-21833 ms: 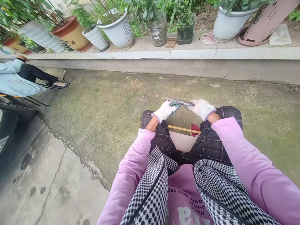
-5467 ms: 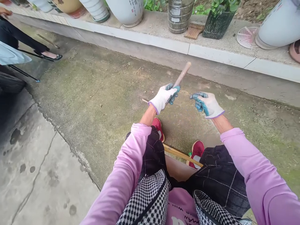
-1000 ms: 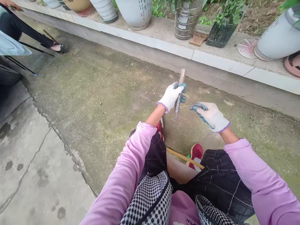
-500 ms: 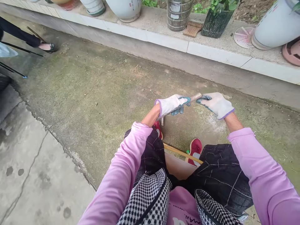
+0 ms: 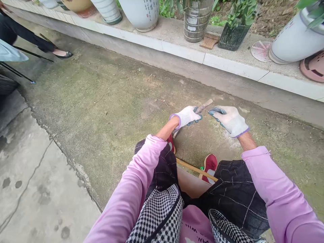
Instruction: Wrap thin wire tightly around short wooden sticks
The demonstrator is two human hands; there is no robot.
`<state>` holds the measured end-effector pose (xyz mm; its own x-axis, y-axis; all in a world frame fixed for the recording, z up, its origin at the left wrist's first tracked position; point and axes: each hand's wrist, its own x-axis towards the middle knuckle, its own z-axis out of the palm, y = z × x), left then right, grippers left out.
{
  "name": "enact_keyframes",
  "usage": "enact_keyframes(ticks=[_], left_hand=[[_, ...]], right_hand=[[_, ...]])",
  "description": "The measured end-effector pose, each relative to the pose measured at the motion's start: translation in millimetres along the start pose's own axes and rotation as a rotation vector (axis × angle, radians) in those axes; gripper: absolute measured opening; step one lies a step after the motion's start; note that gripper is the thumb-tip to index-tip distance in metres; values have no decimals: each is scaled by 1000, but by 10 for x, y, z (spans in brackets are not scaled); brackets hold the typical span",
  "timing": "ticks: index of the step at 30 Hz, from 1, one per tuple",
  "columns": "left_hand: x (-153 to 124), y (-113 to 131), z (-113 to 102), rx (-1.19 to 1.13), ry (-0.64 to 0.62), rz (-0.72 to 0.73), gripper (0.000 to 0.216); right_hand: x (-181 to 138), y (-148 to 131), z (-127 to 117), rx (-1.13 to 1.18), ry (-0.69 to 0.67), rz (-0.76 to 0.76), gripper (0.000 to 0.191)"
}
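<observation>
My left hand (image 5: 187, 116), in a white knit glove with blue-green fingertips, is closed around a short brown wooden stick (image 5: 208, 104). The stick slants up to the right past the fingers, and its lower end shows below the wrist. Something thin appears wound about its middle, beside my thumb. From there a fine strand (image 5: 206, 110), thread or wire, runs to my right hand (image 5: 230, 120). That hand wears a matching glove and pinches the strand between thumb and fingers, a little apart from the stick.
A bamboo-like pole (image 5: 196, 167) lies across between my knees, near my red shoe (image 5: 210, 163). Ahead runs a low tiled ledge (image 5: 182, 50) with a white pot (image 5: 139, 15), a black planter (image 5: 234, 36) and several other pots. Another person's leg (image 5: 30, 35) is at the far left.
My right hand has drawn slightly away from the stick, and the strand between them now shows. The stick has tilted more steeply in my left hand. The view has shifted a little.
</observation>
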<state>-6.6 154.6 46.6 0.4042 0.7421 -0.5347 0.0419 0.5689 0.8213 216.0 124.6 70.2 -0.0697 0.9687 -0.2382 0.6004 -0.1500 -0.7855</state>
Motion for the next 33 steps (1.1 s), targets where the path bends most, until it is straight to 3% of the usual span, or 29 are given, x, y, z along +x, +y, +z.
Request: enact_keyframes(ticks=[2,6,13,17,21,24,26,29,33], left_hand=[[29,64,7,-49,39,4,12],[62,172,53,-326,67,54,15],[-12,269,69,-767,-42,85,19],[13,371,41,-892,115,146,9],[106,430,-74,-954,323,213,22],[149,407,-146,-881,411,303,23],[137,389,-158,-744,440,357,19],[72,384,-137,-510,426,376,16],[6,342,-92,-302,282,244,24]], right_hand=[[-37,-34,83,53,-17,0,33],[-16,-14,207,177,-17,27,35],[62,18,313,318,-44,62,37],[43,-22,531,362,-107,95,34],[-96,-149,879,423,-275,208,36],[-237,-297,1000,499,-393,214,46],[-279,-381,931,526,-413,184,49],[-214,-425,665,548,-322,136,50],[-2,-319,346,488,-121,98,44]])
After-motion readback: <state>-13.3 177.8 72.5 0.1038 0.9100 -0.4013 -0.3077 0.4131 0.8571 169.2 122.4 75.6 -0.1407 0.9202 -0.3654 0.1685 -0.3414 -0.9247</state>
